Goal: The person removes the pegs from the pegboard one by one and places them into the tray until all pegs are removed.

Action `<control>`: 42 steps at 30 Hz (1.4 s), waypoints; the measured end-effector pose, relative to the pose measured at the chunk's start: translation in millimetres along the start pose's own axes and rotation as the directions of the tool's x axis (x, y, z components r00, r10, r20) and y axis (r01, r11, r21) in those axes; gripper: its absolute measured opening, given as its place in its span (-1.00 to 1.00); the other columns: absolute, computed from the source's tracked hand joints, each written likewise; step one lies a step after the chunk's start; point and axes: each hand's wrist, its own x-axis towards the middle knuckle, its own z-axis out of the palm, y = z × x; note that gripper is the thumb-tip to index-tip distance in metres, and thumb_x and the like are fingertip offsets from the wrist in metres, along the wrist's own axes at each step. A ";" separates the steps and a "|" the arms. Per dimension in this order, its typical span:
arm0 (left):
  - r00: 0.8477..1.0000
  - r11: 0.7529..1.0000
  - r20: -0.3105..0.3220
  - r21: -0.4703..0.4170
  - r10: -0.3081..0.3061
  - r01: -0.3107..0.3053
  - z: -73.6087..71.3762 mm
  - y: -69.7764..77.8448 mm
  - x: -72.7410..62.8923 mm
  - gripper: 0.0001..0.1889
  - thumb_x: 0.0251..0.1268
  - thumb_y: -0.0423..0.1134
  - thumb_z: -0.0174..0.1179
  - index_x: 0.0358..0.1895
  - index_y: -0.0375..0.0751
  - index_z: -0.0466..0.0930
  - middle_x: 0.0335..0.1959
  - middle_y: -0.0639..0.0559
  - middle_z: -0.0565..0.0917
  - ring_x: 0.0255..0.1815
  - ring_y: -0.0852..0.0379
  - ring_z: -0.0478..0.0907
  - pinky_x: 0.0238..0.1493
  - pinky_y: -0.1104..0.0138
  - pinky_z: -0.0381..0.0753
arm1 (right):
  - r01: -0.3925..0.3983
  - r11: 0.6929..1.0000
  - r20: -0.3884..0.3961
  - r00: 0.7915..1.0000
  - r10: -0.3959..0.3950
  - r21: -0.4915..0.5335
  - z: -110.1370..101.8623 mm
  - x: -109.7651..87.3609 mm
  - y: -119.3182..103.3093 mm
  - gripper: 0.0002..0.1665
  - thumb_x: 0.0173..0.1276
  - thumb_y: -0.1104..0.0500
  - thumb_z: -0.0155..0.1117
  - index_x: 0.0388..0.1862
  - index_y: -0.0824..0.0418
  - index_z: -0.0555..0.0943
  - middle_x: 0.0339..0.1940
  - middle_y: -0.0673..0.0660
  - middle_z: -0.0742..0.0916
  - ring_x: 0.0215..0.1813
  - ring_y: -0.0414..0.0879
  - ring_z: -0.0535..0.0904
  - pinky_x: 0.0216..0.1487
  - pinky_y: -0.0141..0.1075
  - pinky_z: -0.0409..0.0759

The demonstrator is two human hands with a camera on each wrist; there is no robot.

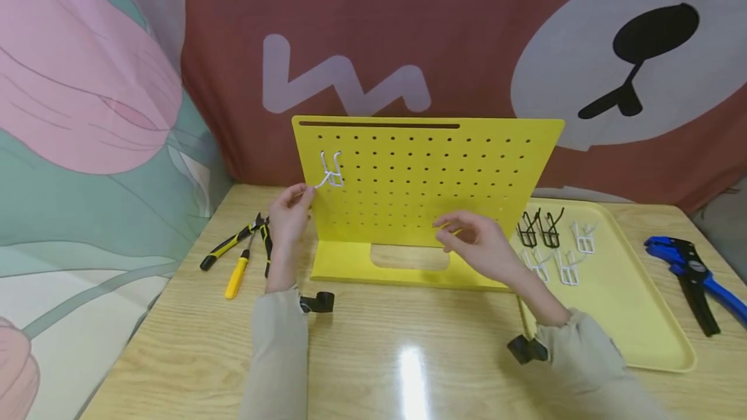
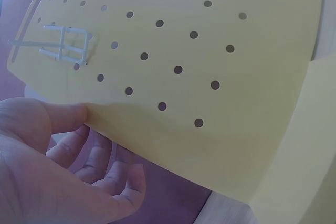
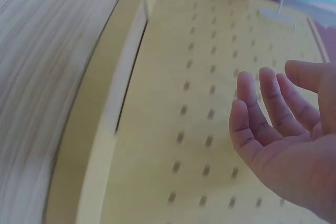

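A yellow pegboard (image 1: 420, 180) stands upright on its flat base. One white wire hook (image 1: 332, 177) hangs at the board's upper left. My left hand (image 1: 290, 212) pinches the board's left edge just below that hook; in the left wrist view the thumb (image 2: 68, 116) lies on the front face and other fingers pass behind the edge. Before the lower right of the board, my right hand (image 1: 475, 245) is held with loosely bent fingers and nothing in it. The right wrist view shows this hand (image 3: 289, 129) apart from the rows of holes.
On the right, a yellow tray (image 1: 630, 316) bears black wire hooks (image 1: 548, 231) and white wire hooks (image 1: 567, 269). Beyond it lies a blue and black hand tool (image 1: 691, 271). Yellow-black pliers (image 1: 227, 248) and a yellow-handled screwdriver (image 1: 236, 277) lie left of the board.
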 end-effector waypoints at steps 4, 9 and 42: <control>1.000 1.000 0.001 -0.001 -0.001 0.001 0.9 1.4 -0.2 -0.70 0.34 -0.15 0.21 0.04 -0.23 0.60 -0.18 0.08 0.57 -0.20 0.19 0.49 -0.25 0.40 0.45 | 0.031 0.999 0.051 0.998 -0.033 0.040 20.9 16.0 -21.0 -0.76 0.38 0.24 0.23 -0.01 0.28 0.59 -0.26 0.14 0.71 -0.36 -0.11 0.65 -0.27 -0.21 0.62; 1.000 1.000 0.003 -0.027 -0.011 0.012 1.7 1.1 0.2 -0.70 0.35 -0.16 0.21 0.04 -0.23 0.59 -0.20 0.09 0.55 -0.20 0.20 0.47 -0.18 0.33 0.46 | 0.096 0.991 0.094 0.990 -0.105 0.092 46.6 37.2 -41.5 -0.77 0.38 0.25 0.22 -0.01 0.27 0.60 -0.23 0.17 0.71 -0.38 -0.11 0.65 -0.28 -0.17 0.64; 1.000 0.998 0.022 -0.063 0.010 -0.009 2.2 -2.0 0.7 -0.72 0.36 -0.22 0.18 0.03 -0.30 0.58 -0.25 0.10 0.56 -0.17 0.11 0.51 -0.23 0.34 0.45 | 0.111 0.957 0.033 0.992 -0.125 0.269 115.9 92.2 -84.2 -0.50 0.47 0.15 0.13 0.35 0.14 0.39 -0.01 0.20 0.67 -0.43 -0.08 0.67 -0.43 -0.25 0.61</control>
